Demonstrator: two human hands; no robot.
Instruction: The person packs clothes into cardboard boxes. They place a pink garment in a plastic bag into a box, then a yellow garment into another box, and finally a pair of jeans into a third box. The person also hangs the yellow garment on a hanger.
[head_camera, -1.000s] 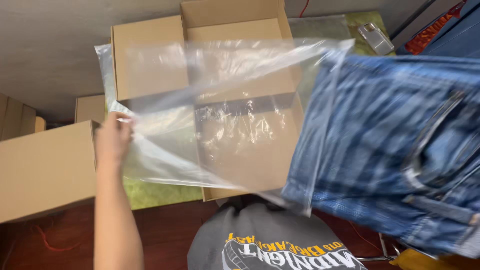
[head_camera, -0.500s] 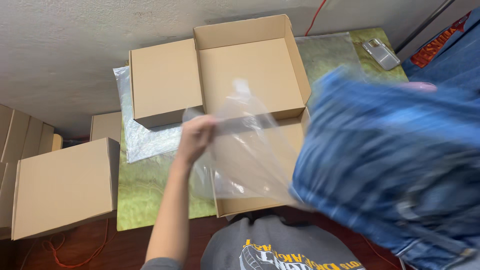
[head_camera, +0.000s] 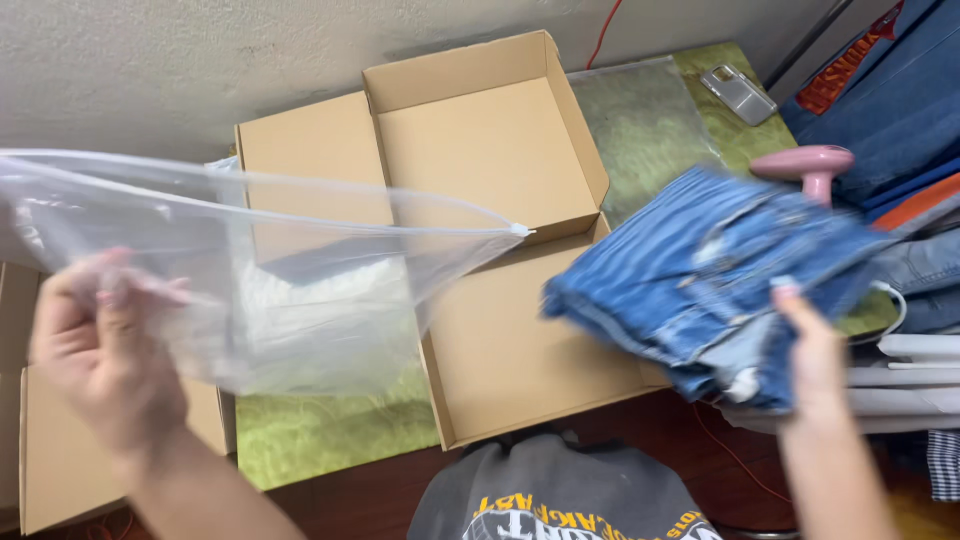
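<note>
the left hand (head_camera: 100, 345) is up at the left side, fingers curled shut on one end of a clear plastic bag (head_camera: 290, 290). the bag hangs spread out in the air, its zip edge running to a small slider near the middle of the scene, above the table. the right hand (head_camera: 815, 350) is at the right, gripping a folded pair of blue jeans (head_camera: 700, 275) from underneath, thumb showing over the near edge; the jeans are lifted off the table, well apart from the bag. below and between them an open cardboard box (head_camera: 490, 160) lies flat on a green mat (head_camera: 320, 435), lid folded toward the person. another closed box (head_camera: 60, 480) sits at the far left. a pink handle (head_camera: 805, 165) pokes up behind the jeans, and a small grey device (head_camera: 738, 93) lies on the far corner of the mat.
</note>
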